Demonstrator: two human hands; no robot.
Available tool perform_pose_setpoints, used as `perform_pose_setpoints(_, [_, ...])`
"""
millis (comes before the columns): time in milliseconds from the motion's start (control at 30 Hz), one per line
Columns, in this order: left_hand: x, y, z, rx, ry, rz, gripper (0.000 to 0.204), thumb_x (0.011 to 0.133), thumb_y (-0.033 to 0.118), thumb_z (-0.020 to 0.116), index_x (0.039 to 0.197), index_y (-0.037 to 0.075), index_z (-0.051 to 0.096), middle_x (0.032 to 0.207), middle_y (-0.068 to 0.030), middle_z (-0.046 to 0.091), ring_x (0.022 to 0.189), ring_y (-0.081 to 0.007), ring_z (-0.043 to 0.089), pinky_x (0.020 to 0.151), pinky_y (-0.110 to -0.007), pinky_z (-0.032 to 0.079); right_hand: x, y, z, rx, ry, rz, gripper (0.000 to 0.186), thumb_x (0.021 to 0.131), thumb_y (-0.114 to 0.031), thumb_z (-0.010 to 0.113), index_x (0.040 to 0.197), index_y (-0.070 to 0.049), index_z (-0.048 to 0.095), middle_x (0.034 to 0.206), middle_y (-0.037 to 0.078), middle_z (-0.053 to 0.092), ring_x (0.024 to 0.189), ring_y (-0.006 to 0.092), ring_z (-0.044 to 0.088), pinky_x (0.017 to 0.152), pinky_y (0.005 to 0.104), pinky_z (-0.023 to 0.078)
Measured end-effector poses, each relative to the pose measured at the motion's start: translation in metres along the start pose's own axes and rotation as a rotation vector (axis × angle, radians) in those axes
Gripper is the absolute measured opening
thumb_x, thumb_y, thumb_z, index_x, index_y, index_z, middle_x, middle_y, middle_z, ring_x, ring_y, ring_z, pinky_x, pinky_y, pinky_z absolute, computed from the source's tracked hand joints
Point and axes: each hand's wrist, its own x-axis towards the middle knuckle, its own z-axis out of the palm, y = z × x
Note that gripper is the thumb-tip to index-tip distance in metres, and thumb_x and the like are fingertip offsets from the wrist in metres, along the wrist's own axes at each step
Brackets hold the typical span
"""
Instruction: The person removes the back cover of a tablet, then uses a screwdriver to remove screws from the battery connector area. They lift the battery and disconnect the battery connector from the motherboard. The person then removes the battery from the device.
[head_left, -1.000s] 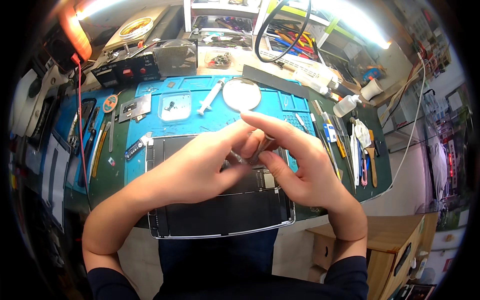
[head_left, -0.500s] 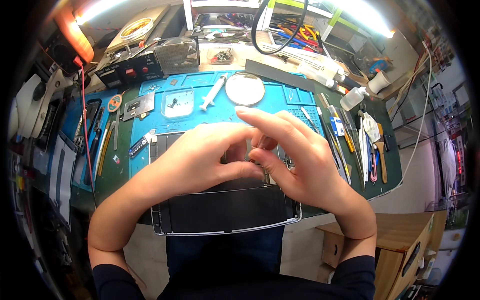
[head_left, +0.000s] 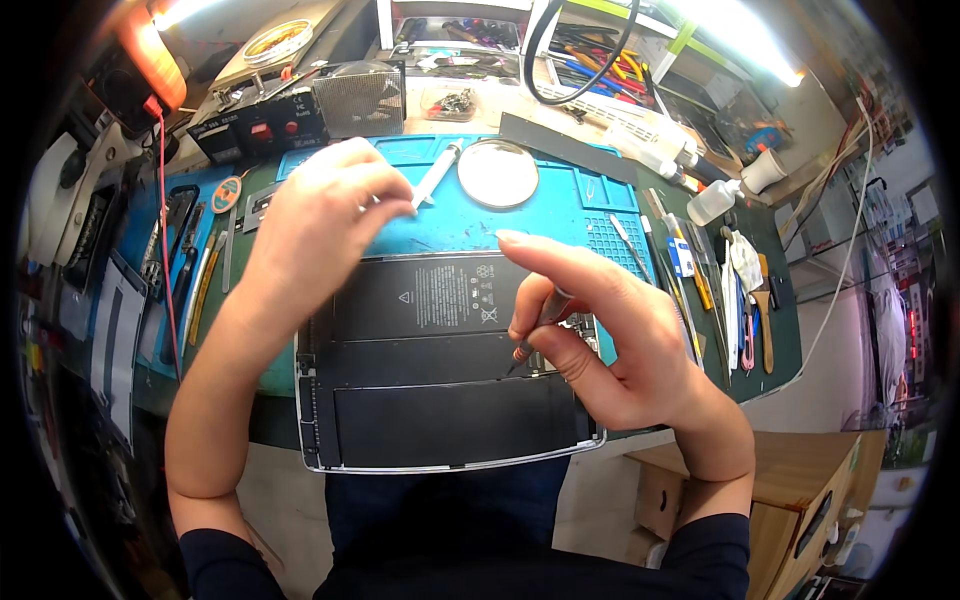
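Note:
My right hand (head_left: 625, 355) holds a metal screwdriver (head_left: 540, 330), its thumb and fingers round the handle and the tip pointing down over the opened tablet (head_left: 440, 420), whose black batteries face up. My left hand (head_left: 330, 220) is raised beyond the tablet over the blue mat (head_left: 460, 230), fingers curled and pinched; whatever they hold is hidden. It covers the place of a small clear container. Just right of it lie a white syringe (head_left: 435, 175) and a round pale dish (head_left: 497, 173).
A black power unit (head_left: 250, 135) stands at back left. Tools (head_left: 730, 290) and a squeeze bottle (head_left: 712, 205) line the right; more tools (head_left: 190, 290) lie left. A black cable loop (head_left: 570, 60) hangs over the back, and a wooden cabinet (head_left: 760, 480) stands low at right.
My hands have parted: the left moved up and left, off the tablet to the container, uncovering the battery. My right hand stays over the tablet, screwdriver now showing with its tip down.

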Motion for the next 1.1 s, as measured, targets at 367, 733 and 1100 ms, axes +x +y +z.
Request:
perform_pose_setpoints(367, [-0.004,-0.032,0.002,0.080,-0.008,-0.096,0.010,0.092,0.010,0.073,0.095,0.001,0.075,0.092,-0.0122,0.068,0.092,-0.0313,0.068,0.083,-0.041,0.053,0.000,0.004,0.008,0.029,-0.019,-0.011,0.067,0.085,0.016,0.060,0.150,0.002,0.054,0.091,0.009,0.064,0.079,0.0208,0.065,0.073,0.0326,0.056])
perform_pose_setpoints(733, [-0.002,-0.036,-0.006,-0.033,-0.041,-0.123,0.010,0.089,0.002,0.076,0.099,-0.001,0.077,0.093,-0.0113,0.072,0.089,-0.0257,0.070,0.080,-0.035,0.054,-0.002,-0.018,-0.003,-0.008,-0.020,0.080,0.051,0.078,-0.002,0.085,0.127,-0.010,0.078,0.093,0.006,0.064,0.080,0.0187,0.066,0.070,0.0321,0.056])
perform_pose_setpoints(1100, [-0.006,-0.021,-0.015,-0.133,-0.109,-0.226,0.014,0.095,0.005,0.072,0.107,-0.001,0.077,0.096,-0.0099,0.074,0.089,-0.0200,0.069,0.080,-0.032,0.054,-0.002,-0.012,-0.001,0.118,-0.058,0.131,0.056,0.088,0.003,0.073,0.143,-0.004,0.065,0.102,0.011,0.068,0.090,0.0269,0.068,0.080,0.0368,0.057])
